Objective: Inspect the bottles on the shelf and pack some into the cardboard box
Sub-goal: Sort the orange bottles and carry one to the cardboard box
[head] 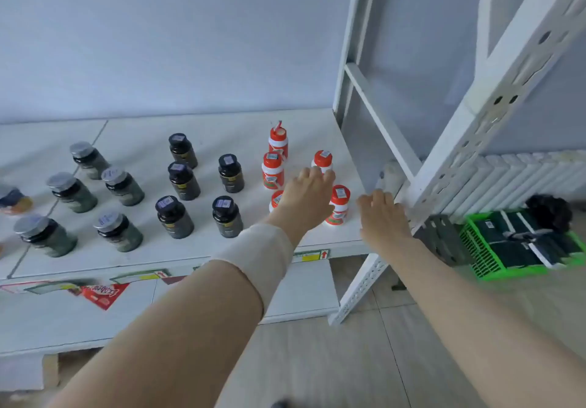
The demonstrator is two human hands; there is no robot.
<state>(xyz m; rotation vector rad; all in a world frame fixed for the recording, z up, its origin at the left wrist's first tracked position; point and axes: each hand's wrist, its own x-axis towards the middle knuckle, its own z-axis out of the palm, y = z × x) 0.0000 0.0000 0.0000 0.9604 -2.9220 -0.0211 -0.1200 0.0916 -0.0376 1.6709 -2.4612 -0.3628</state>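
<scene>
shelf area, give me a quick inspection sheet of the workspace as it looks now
surface: white shelf board, bottles standing in three groups
job's things: five red-capped white bottles at right, one partly hidden behind the left hand; five black-capped dark bottles in the middle; five silver-capped bottles at left; no cardboard box in view
clutter: blurred item at the far left edge; red printed wrapper on the lower level
hands: left hand open over the red-capped group, beige wrist wrap; right hand open by the shelf corner, holding nothing
cables: nothing seen
surroundings: white perforated rack upright, green crate on the floor, white radiator
</scene>
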